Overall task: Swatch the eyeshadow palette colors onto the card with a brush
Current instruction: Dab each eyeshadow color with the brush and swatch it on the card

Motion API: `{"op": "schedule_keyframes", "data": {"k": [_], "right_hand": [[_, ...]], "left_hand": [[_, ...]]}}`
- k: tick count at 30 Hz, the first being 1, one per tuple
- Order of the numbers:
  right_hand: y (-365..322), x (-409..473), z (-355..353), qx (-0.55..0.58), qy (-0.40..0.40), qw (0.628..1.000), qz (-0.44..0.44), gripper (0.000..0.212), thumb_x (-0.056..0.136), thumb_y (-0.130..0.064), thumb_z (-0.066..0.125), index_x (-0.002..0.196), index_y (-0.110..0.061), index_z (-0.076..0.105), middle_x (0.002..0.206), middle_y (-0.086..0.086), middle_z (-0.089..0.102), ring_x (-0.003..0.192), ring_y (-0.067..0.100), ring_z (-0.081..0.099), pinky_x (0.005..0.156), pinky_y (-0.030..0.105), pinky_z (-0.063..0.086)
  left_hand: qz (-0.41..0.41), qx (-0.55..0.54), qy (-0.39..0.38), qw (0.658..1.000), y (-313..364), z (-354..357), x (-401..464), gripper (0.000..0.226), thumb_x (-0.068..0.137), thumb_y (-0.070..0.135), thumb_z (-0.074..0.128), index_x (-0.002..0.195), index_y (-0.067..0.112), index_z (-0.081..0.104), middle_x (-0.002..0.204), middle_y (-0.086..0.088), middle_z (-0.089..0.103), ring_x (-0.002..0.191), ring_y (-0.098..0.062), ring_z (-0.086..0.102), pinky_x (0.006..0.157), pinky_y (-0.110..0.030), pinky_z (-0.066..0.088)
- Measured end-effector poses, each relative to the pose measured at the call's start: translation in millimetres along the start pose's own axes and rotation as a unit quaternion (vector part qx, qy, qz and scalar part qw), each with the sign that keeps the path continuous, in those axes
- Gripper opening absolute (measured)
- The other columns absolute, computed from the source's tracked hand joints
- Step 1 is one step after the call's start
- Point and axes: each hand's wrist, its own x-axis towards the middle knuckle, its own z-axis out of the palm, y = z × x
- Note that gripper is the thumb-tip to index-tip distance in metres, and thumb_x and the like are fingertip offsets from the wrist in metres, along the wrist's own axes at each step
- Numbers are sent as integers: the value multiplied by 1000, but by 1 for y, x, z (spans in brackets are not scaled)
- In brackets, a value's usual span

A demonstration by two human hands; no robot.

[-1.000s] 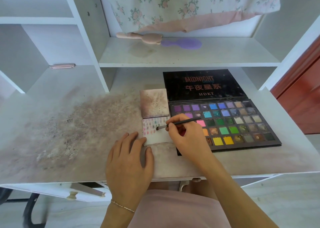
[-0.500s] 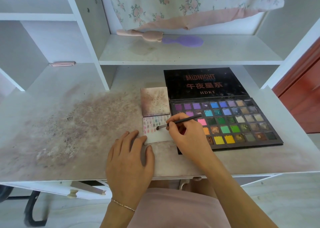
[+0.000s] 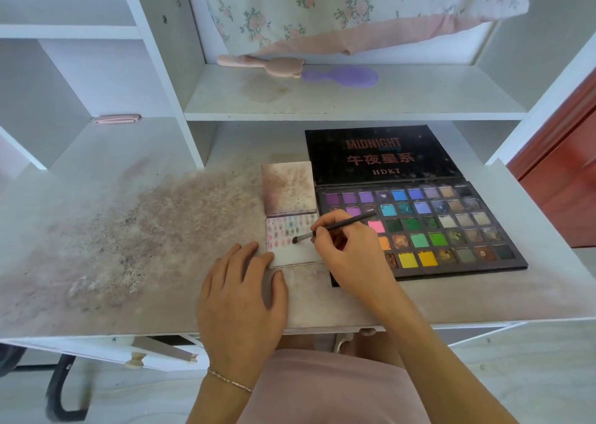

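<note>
An open black eyeshadow palette (image 3: 451,230) with several rows of coloured pans lies on the desk at the right, its lid folded back. Left of it lies a small white card (image 3: 296,256) with rows of pale colour swatches on its upper part. My right hand (image 3: 351,256) is shut on a thin dark brush (image 3: 342,225), whose tip touches the card near its middle. My left hand (image 3: 242,298) lies flat on the desk, fingers spread, with its fingertips on the card's lower left corner.
A stained card (image 3: 288,187) lies just behind the swatch card. The desk top (image 3: 129,236) is smeared with pinkish powder on the left. A pink brush (image 3: 261,63) and a purple brush (image 3: 342,77) lie on the shelf above. A drawer (image 3: 154,352) hangs open below the desk edge.
The brush tip has stayed on the card with only a slight shift. My left hand keeps its place on the card's corner.
</note>
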Motion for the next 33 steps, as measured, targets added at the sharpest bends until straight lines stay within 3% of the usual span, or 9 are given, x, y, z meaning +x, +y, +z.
{"op": "schedule_keyframes", "data": {"k": [9, 14, 21, 23, 25, 29, 33], "right_hand": [[0, 0, 0, -6, 0, 1000, 0, 27, 87, -12, 52, 76, -36, 50, 73, -6, 62, 68, 4, 58, 57, 10, 46], [1, 0, 0, -9, -1, 1000, 0, 27, 86, -11, 53, 74, -35, 50, 69, -9, 59, 64, -3, 55, 55, 7, 44], [1, -1, -2, 14, 3, 1000, 1, 25, 86, -10, 53, 74, -31, 53, 73, -2, 63, 72, 11, 60, 62, 17, 50], [0, -3, -5, 42, 22, 999, -6, 26, 86, -7, 52, 75, -30, 54, 74, -4, 62, 74, 13, 62, 66, 21, 52], [0, -5, -9, 65, 52, 996, -29, 26, 87, -6, 51, 79, -30, 56, 77, -8, 62, 76, 9, 63, 67, 17, 52], [1, -11, -18, 77, 104, 990, -51, 19, 83, -16, 46, 86, -30, 59, 84, -10, 62, 76, 4, 60, 67, 14, 49], [10, -21, -37, 75, 140, 986, -42, 25, 87, -6, 52, 85, -30, 59, 76, -4, 60, 66, 18, 57, 58, 27, 49]], "left_hand": [[0, 2, 1, 1000, 0, 0, 0, 38, 82, 35, 42, 94, 12, 70, 109, -9, 67, 104, -31, 61, 86, -47, 51], [1, 0, 3, 1000, 0, 0, 0, 37, 82, 34, 43, 94, 12, 70, 109, -8, 67, 104, -30, 61, 87, -46, 50], [-3, 1, -3, 1000, 0, -1, 0, 38, 82, 35, 42, 95, 12, 70, 109, -8, 67, 105, -30, 61, 87, -45, 49], [-4, -1, -3, 1000, 1, -1, 0, 38, 82, 35, 42, 94, 12, 70, 109, -8, 67, 104, -31, 61, 87, -45, 50], [-5, -4, -3, 1000, 1, -1, 0, 37, 82, 35, 43, 94, 12, 70, 109, -8, 67, 103, -31, 61, 86, -45, 51], [-4, -5, -4, 1000, 1, -1, 0, 38, 82, 35, 43, 94, 12, 70, 109, -9, 67, 104, -31, 61, 87, -46, 50], [-3, -7, -1, 1000, 1, -1, 0, 38, 82, 34, 43, 94, 11, 70, 108, -10, 67, 103, -32, 62, 87, -47, 50]]}}
